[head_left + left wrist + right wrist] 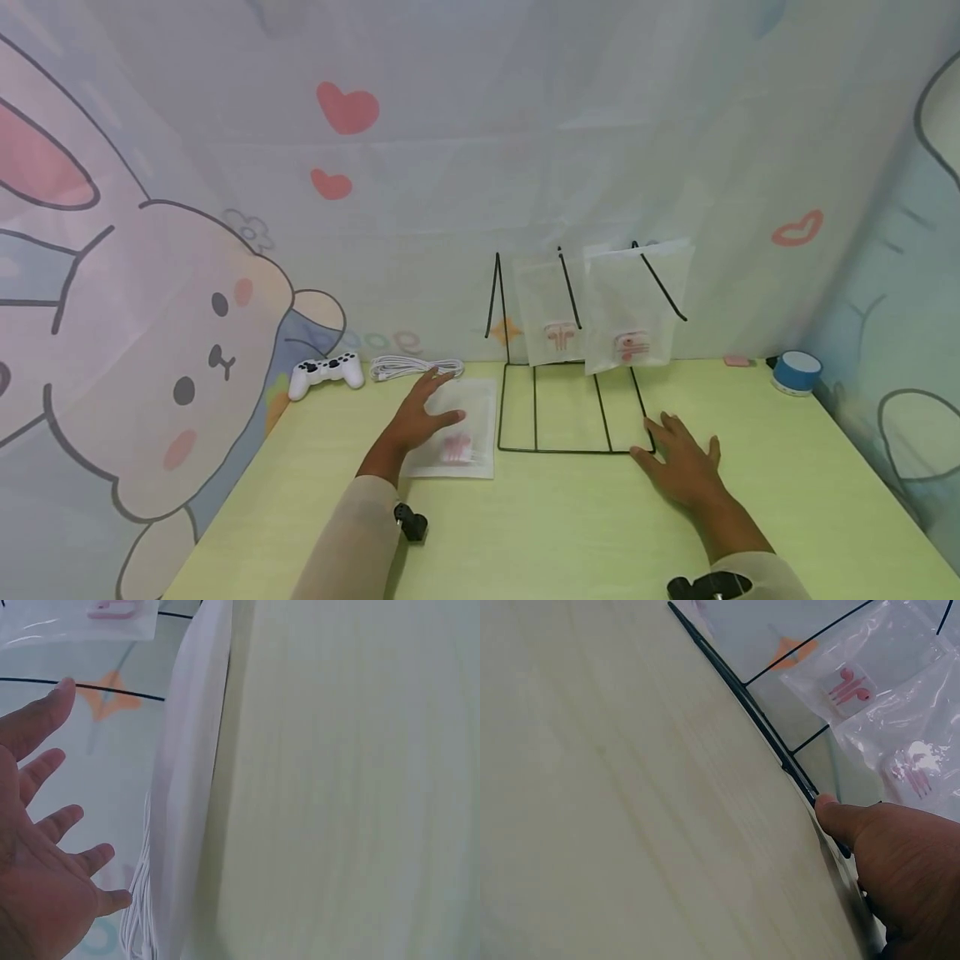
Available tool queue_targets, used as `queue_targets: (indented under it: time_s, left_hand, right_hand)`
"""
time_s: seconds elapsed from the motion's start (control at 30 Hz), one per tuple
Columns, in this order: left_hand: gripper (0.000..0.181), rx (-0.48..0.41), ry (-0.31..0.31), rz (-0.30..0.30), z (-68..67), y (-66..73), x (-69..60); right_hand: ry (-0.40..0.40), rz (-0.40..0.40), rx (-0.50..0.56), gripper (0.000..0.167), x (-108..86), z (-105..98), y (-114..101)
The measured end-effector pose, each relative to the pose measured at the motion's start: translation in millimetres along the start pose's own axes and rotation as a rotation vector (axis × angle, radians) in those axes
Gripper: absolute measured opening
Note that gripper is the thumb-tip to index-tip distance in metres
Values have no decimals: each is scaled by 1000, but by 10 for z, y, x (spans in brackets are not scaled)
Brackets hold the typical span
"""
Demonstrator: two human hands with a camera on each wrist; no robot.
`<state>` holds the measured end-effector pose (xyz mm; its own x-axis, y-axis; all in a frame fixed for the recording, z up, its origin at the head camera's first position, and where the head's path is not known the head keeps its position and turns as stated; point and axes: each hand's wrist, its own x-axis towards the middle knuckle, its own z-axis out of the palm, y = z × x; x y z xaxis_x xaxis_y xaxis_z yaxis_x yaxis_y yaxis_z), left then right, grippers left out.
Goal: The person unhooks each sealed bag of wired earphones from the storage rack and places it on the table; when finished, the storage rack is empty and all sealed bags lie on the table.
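A black wire display rack [555, 452] stands on the table, with several rods in its base and three slanting prongs. One clear pouch [540, 292] with pink-red earphones hangs at the middle prong; another pouch [611, 292] hangs at the right prong. The left prong [491, 304] is bare. My left hand [412, 421], fingers spread, is over a third pouch [480, 417] lying left of the rack; nothing is gripped. With thumb and a finger, my right hand [686, 467] holds the rack's front right corner; in the right wrist view its thumb [840, 817] touches the front rod.
Behind the left hand lies a coiled white cable [397, 367], beside a white game controller [326, 372]. At the back right are a blue and white round object [797, 372] and a small pink block [737, 361]. A printed cloth [450, 167] hangs behind the table [555, 533].
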<state>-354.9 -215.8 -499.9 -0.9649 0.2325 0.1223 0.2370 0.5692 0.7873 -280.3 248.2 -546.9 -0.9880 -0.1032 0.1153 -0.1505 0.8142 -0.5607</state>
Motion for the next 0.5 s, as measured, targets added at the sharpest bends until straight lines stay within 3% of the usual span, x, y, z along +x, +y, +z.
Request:
queue_targets:
  time_s: [0.5]
  left_hand:
    - [69,-148,-7,36,356,318,163]
  right_hand:
    - [-9,3,12,78,-17,-10,-12]
